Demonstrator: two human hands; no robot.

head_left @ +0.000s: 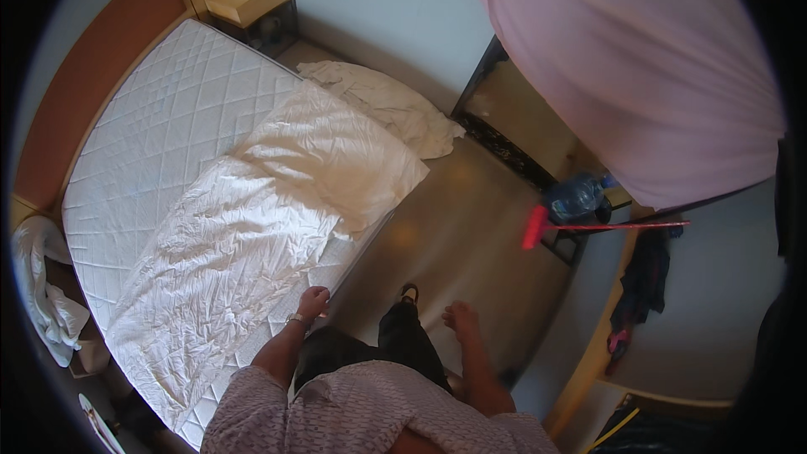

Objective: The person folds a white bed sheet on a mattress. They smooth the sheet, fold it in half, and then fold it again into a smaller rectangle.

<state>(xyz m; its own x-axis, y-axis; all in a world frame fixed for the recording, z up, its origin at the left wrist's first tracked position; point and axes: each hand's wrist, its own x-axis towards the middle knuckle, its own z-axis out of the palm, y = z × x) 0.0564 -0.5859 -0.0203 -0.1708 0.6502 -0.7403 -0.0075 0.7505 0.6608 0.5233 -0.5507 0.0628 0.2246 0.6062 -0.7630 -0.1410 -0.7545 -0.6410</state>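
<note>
2 bare hands beside a rumpled white sheet on a bed

The sheet lies in wrinkles across the foot half of a quilted white mattress, 1 corner sticking out past the edge. The mattress is uncovered nearer the brown headboard.

The left hand, with a band at its wrist, is at the mattress's edge, near the sheet; whether it touches the bed, I cannot tell. Its fingers are loosely bent, partly open, with nothing seen in them. The right hand hangs over the brown floor, well apart from the sheet, its fingers also half curled and seemingly holding nothing.

A cream cloth lies heaped on the floor past the mattress, below a small wooden nightstand. On the right, a pink curtain hangs above a big blue water bottle and a red-headed broom.
</note>
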